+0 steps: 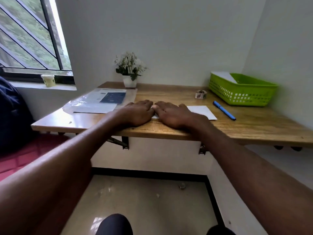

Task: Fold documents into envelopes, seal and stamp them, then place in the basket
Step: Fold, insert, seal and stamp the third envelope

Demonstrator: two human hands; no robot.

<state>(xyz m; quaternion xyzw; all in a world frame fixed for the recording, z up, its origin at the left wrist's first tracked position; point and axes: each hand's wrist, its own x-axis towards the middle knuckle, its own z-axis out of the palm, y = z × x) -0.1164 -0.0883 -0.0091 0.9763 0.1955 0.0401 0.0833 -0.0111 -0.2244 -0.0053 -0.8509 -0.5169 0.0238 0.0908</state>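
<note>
Pressing flat with both palms appears to be the step in hand: the left hand [137,113] and right hand [171,114] lie side by side, palms down, on a white paper [201,111] near the front edge of the wooden desk [169,95]. Fingers of both hands are straight and held close together, pointing away from the person, with the inner edges of the two hands nearly touching; nothing is pinched. Most of the paper is hidden beneath the hands (whether it is a folded document or an envelope cannot be told), and only its right portion shows, extending past the right hand toward the blue pen [223,110]. To do this step well, pressure should run outward from the centre along the crease, with edges kept aligned, so that the fold sets sharp and square. A green basket [242,94], already holding white paper, stands at the far right, well apart. A plastic sleeve of sheets [100,101] lies to the left.
</note>
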